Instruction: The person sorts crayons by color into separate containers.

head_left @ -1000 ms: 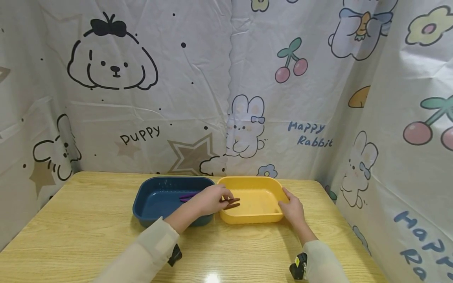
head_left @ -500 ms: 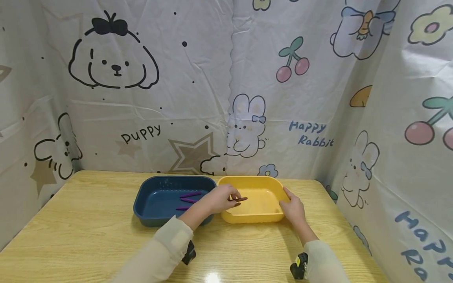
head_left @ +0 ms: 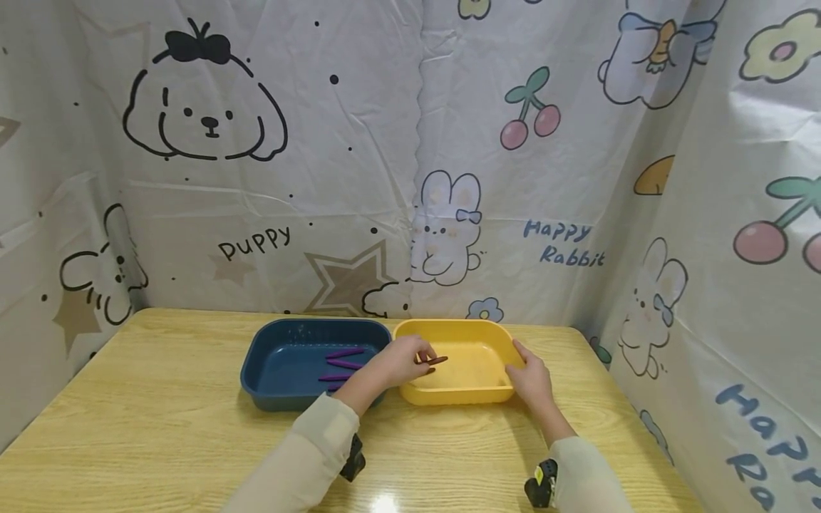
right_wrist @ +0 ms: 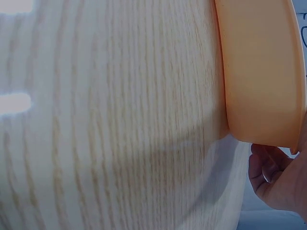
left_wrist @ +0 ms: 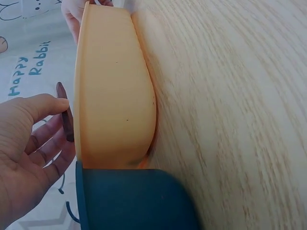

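Note:
In the head view my left hand (head_left: pixel 407 360) is over the left side of a yellow plastic bin (head_left: pixel 457 397). Its thumb and fingertips pinch a slim brown stick with tapered ends (left_wrist: pixel 66 112), seen beside the bin's rim in the left wrist view. Just below it in the head view shows a second brown tip (head_left: pixel 431 370). My right hand (head_left: pixel 531 374) grips the bin's right end, the thumb at the rim and the fingers against the outside wall. Left of it stands a dark blue bin (head_left: pixel 282 403) with several purple sticks (head_left: pixel 344 353), partly hidden by my left forearm.
Both bins stand side by side, close together, on a light wood table (head_left: pixel 160 399). A printed cloth (head_left: pixel 359 142) hangs behind and at both sides. Each wrist wears a small black camera (head_left: pixel 541 484).
My left hand has moved a little to the right over the yellow bin with the brown stick, uncovering more purple sticks. It has nearly stopped since. The right hand stays at the bin's end.

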The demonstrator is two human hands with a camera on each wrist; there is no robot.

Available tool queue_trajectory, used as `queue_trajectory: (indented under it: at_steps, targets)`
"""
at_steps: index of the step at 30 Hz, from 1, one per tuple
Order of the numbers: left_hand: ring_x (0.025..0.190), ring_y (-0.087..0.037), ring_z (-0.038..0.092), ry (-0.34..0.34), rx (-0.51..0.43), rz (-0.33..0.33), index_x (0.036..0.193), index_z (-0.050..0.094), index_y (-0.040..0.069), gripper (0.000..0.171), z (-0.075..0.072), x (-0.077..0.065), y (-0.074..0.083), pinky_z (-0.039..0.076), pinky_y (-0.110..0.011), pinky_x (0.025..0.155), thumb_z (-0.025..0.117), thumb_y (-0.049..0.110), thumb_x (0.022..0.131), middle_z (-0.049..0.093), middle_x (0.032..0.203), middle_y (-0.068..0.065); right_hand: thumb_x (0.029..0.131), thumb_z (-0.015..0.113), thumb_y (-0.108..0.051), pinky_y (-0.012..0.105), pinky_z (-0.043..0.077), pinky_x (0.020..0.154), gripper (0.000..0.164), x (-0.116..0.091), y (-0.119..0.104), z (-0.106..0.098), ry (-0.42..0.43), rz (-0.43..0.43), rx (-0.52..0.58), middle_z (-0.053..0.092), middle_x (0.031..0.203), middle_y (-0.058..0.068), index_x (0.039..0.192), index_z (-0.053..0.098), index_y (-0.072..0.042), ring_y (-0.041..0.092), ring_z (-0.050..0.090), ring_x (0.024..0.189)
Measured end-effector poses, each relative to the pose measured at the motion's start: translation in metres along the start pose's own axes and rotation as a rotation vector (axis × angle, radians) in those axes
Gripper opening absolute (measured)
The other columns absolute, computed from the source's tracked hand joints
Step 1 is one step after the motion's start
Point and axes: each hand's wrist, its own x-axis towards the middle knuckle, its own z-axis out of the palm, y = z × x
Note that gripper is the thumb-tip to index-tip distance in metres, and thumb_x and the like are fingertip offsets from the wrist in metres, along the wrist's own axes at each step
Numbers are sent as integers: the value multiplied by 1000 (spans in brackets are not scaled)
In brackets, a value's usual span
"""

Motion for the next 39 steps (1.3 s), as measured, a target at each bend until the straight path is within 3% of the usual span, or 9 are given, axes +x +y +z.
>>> queue_trajectory:
  at_steps: [8,15,24,33,39]
  targets:
    - [72,-11,53,13,3,-19,101,63,7,22,8,2,-5,44,-21,65,63,12,79,59,81,-1,83,49,-11,39,44,86,57,-1,-1,1,-11,2,15,35,137,20,137,32,-12,29,44,115]
    - [77,-15,55,27,12,-35,100,63,8,20,7,-2,-6,45,-23,68,62,10,80,61,85,-4,84,48,-11,43,41,92,57,0,-1,4,-21,-6,22,34,138,20,138,31,-11,32,40,120]
    - [83,-18,56,9,38,-40,101,62,10,21,-6,-8,-9,46,-29,75,61,18,82,61,90,-4,83,49,-10,41,43,89,58,2,-5,4,-23,-14,6,34,138,19,137,31,-11,30,43,116]
    - [89,-22,57,1,28,-58,103,62,10,23,-21,-16,-11,47,-33,77,61,18,82,61,96,-9,83,52,-15,47,37,94,56,4,-5,-3,-5,-51,-110,42,132,22,135,34,-8,36,43,116]
    - [90,-17,55,27,41,-123,105,61,14,24,-36,-27,-16,47,-31,76,61,23,83,59,99,-4,87,51,-25,49,37,93,51,4,-7,-12,34,-101,-159,47,124,25,132,39,-4,38,45,112]
